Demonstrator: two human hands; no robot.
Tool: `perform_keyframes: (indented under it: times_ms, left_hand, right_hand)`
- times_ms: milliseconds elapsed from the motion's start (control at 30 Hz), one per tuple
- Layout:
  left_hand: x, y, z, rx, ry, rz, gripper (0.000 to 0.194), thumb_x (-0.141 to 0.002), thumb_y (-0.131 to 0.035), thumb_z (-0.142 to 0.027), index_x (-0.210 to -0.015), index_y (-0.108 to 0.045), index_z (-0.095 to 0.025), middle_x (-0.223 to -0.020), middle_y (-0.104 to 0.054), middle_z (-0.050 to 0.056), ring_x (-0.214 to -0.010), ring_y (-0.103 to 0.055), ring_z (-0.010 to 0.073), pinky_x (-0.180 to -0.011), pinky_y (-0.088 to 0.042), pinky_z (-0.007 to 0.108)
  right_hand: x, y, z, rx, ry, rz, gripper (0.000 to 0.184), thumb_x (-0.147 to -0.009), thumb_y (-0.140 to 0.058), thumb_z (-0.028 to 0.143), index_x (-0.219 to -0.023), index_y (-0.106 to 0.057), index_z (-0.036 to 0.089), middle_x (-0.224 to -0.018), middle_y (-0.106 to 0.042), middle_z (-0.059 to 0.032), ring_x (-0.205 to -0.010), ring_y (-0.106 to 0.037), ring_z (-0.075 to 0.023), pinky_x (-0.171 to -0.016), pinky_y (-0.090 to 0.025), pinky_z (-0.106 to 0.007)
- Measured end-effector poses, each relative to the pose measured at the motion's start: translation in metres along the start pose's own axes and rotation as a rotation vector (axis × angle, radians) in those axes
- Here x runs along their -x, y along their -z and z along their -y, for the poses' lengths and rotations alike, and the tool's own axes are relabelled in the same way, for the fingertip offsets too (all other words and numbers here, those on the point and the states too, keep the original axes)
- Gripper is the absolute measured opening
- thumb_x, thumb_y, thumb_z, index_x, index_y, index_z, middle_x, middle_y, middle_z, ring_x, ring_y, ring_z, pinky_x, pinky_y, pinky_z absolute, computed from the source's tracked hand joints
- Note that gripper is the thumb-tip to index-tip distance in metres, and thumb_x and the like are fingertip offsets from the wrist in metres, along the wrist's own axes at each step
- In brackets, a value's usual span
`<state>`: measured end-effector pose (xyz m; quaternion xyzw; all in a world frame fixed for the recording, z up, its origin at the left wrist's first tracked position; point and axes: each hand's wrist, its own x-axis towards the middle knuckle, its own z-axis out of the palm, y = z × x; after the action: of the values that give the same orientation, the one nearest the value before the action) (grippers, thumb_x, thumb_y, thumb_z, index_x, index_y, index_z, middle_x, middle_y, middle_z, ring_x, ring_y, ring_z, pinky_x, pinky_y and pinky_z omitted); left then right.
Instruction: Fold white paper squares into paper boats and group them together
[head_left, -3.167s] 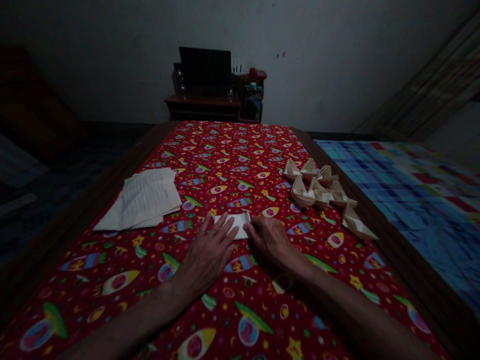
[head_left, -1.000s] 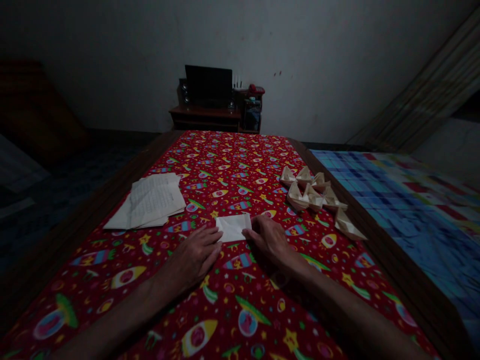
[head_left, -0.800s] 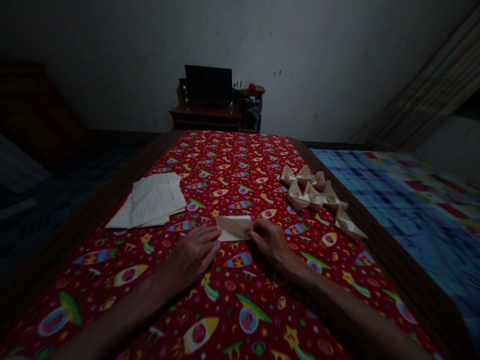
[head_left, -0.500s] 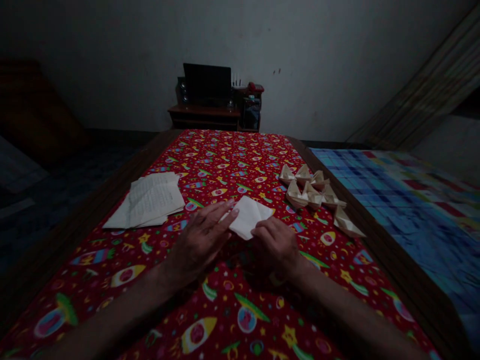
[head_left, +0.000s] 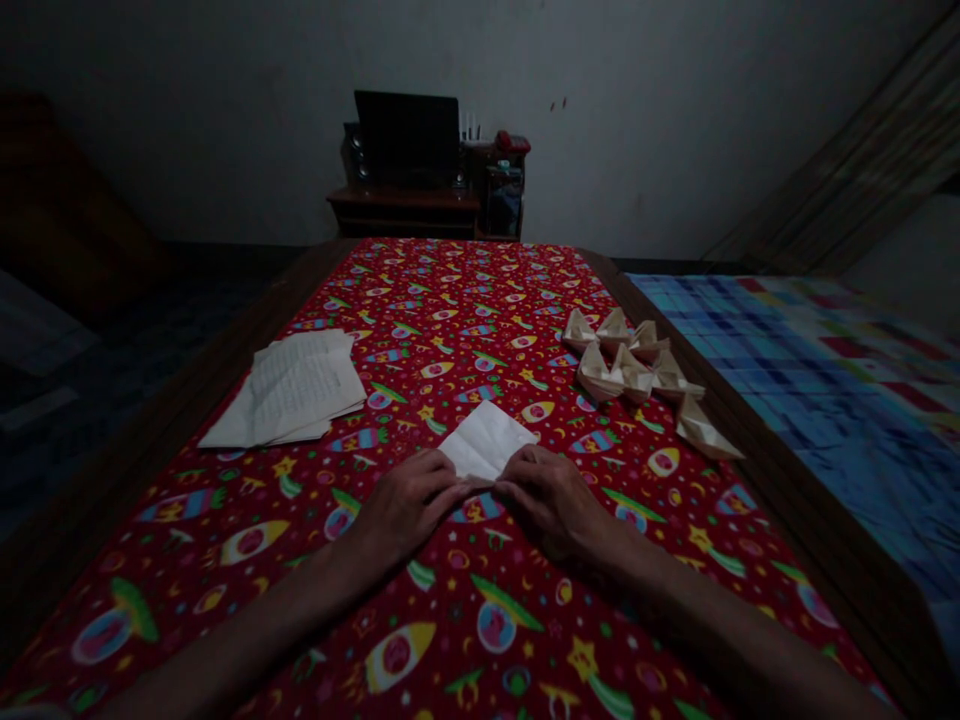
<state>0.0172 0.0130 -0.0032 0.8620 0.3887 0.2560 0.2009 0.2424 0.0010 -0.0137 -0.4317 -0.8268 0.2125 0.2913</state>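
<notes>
Since half a second ago your left hand [head_left: 409,500] has slid toward you, off the left corner of the white paper [head_left: 487,435]. Both hands' fingers now pinch its near side, your right hand [head_left: 555,490] on the right, while one corner points toward the bench's [head_left: 814,510] far edge. It sits midway between the side edges; stacked sheets [head_left: 304,385] lie by the left edge, folded paper shapes [head_left: 634,375] along the right.

Red tablecloth [head_left: 457,570]: white paper [head_left: 487,437], sheets [head_left: 296,388], 7 folded shapes [head_left: 634,376]
</notes>
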Motion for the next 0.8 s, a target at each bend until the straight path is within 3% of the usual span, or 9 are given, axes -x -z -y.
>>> perform_keyframes:
  times_ms: [300,700,800]
  left_hand:
    - [-0.017,-0.003,0.003,-0.157,0.153,-0.013,0.022,-0.087,-0.052,-0.03,-0.071,-0.058,-0.017,-0.072,-0.059,0.001,-0.065,-0.056,0.014,-0.06,-0.041,0.025]
    - [-0.016,-0.008,0.011,-0.257,0.084,-0.005,0.02,-0.09,-0.047,-0.031,-0.075,-0.052,-0.018,-0.074,-0.053,0.0,-0.067,-0.054,0.0149,-0.06,-0.04,0.026]
    - [-0.015,-0.009,0.008,-0.257,0.085,-0.027,0.014,-0.09,-0.048,-0.03,-0.092,-0.053,-0.017,-0.086,-0.055,0.003,-0.074,-0.055,0.0161,-0.063,-0.044,0.027]
  right_hand:
    - [-0.003,-0.007,0.0,0.185,-0.092,-0.031,0.022,-0.089,-0.049,0.029,-0.074,-0.058,0.016,-0.073,-0.058,-0.0038,-0.067,-0.051,-0.0137,-0.062,-0.038,-0.024]
    - [-0.006,-0.011,0.003,0.399,-0.074,-0.042,0.024,-0.091,-0.045,0.029,-0.075,-0.056,0.015,-0.071,-0.056,-0.0039,-0.065,-0.048,-0.0141,-0.058,-0.03,-0.026]
    - [-0.006,-0.012,0.001,0.43,-0.047,-0.06,0.022,-0.092,-0.044,0.028,-0.077,-0.054,0.016,-0.071,-0.055,-0.0029,-0.063,-0.045,-0.0136,-0.058,-0.029,-0.026]
